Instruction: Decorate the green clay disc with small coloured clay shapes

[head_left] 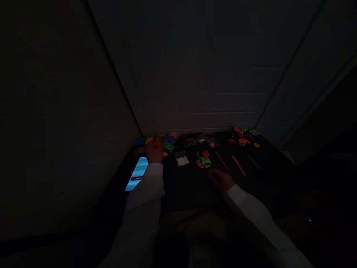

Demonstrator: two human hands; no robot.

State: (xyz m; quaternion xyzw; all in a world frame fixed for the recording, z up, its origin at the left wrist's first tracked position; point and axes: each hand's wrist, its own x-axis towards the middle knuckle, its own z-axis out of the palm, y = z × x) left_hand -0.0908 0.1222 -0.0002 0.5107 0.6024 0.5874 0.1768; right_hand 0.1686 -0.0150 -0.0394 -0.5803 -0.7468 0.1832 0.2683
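The scene is very dark. My left hand (154, 152) reaches to the packets at the back left, over or against a red packet (157, 143); its fingers are too dim to read. Beside it lies a green packet (169, 147). My right hand (221, 180) rests low over the dark table, fingers curled in; whether anything is in them does not show. Just beyond it lies a round green clay piece (203, 162) with coloured bits on it, a small red clay piece (206, 153) at its upper edge. A white packet (182, 160) lies between the hands.
A lit phone (137, 174) lies beside my left forearm. On the right are a thin pink stick (222, 160), a pink clay knife (238, 165) and a dark tool (253, 161). Several coloured clay figures (242, 141) stand at the back right. A pale wall (217, 74) rises behind the table.
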